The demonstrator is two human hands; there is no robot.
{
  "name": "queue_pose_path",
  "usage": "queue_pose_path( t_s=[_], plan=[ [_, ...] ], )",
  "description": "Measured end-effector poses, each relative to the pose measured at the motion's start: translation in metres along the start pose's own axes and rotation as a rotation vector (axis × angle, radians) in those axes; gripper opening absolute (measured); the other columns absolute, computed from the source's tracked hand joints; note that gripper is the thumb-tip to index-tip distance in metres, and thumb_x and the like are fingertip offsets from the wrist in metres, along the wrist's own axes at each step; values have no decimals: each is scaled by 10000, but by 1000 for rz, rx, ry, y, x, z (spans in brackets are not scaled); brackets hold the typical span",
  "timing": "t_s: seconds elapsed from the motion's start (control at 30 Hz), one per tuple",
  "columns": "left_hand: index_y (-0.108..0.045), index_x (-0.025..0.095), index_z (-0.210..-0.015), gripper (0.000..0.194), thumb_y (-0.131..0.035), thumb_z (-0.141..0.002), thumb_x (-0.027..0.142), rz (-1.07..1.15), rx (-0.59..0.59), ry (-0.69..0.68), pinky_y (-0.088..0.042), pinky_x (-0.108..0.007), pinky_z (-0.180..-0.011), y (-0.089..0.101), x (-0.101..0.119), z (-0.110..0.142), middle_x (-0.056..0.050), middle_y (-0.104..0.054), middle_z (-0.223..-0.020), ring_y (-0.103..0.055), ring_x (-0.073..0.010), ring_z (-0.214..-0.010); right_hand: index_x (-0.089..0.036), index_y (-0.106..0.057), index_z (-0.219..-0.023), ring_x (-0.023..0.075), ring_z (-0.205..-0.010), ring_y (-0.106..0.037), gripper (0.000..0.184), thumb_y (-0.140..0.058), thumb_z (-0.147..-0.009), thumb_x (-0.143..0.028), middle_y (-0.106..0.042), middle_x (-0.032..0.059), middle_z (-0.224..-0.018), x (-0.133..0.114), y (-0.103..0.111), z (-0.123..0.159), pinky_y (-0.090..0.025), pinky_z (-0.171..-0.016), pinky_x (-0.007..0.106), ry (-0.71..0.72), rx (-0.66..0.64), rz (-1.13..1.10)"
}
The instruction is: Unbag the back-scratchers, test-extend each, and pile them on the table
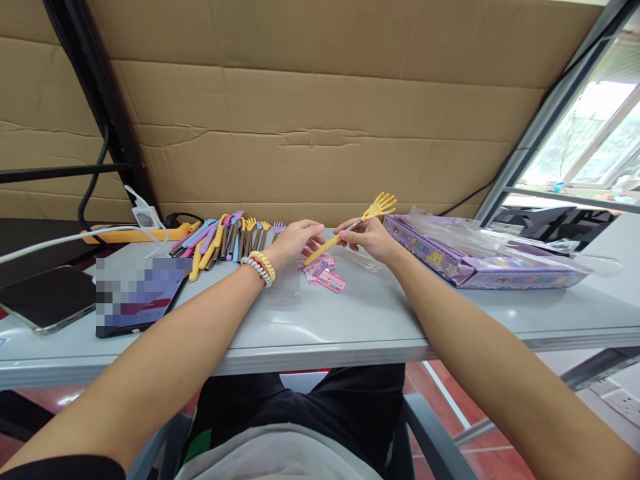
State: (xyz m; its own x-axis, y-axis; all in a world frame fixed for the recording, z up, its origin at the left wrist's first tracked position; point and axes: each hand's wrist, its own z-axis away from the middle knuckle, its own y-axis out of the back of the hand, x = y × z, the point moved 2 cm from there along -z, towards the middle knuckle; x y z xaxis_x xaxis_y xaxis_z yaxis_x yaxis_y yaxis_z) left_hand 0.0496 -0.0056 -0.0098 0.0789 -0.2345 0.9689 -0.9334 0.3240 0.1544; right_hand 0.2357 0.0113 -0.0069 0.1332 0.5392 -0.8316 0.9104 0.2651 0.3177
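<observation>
My right hand (367, 239) grips a yellow back scratcher (327, 251) by its metal shaft. Its hand-shaped head points up and to the right, while the yellow handle slants down to the left. Just left of that handle, my left hand (299, 241) is held over the table with its fingers stretched out and nothing visible in them. Beneath both hands lie several small pink and purple printed cards (331, 281). A clear plastic bag (367, 260) rests on the table beside my right hand. Left of my left wrist are several back scratchers (215, 243) in yellow, purple, pink and blue, with dark shafts.
On the right of the grey table (350, 327) stands a purple printed box (465, 263) with clear plastic on it. At left lie a tablet (155, 303), a dark phone (47, 297) and a white charger (145, 213) with its cable. Cardboard (325, 100) lines the back.
</observation>
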Motion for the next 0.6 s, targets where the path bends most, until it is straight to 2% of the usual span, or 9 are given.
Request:
queue_pose_path(
  t_s=[0.13,0.33,0.5,0.6],
  plan=[
    [-592,143,-916,240,-523,-835,358,-50,-18,-4,-452,-247,-592,0,-1,0,-76,-636,-881,-582,-130,-700,-128,-680,-808,120,-576,-543,290,-734,-684,-384,-637,46,-632,2,0,-1,-368,-422,214,15,-7,8],
    [-597,145,-881,242,-508,-844,367,-70,-73,-8,-364,-218,-449,-6,-2,1,-49,-604,-786,-497,-84,-521,-134,-680,-841,119,-603,-529,324,-715,-697,-422,-643,53,-685,4,2,-2,-377,-444,217,9,12,24],
    [-554,176,-791,203,-491,-849,361,-148,-69,-28,-309,-215,-388,-7,0,3,19,-493,-642,-406,-64,-415,-127,-682,-820,108,-570,-505,363,-687,-704,-470,-645,58,-690,1,0,-1,-369,-445,221,-21,-7,107],
    [-507,180,-703,251,-493,-849,384,-184,-83,-53,-288,-212,-386,-8,0,4,41,-415,-570,-366,-61,-410,-114,-685,-801,101,-549,-482,408,-676,-694,-507,-644,63,-684,0,-1,-1,-355,-437,222,-66,-3,178]
  ],
)
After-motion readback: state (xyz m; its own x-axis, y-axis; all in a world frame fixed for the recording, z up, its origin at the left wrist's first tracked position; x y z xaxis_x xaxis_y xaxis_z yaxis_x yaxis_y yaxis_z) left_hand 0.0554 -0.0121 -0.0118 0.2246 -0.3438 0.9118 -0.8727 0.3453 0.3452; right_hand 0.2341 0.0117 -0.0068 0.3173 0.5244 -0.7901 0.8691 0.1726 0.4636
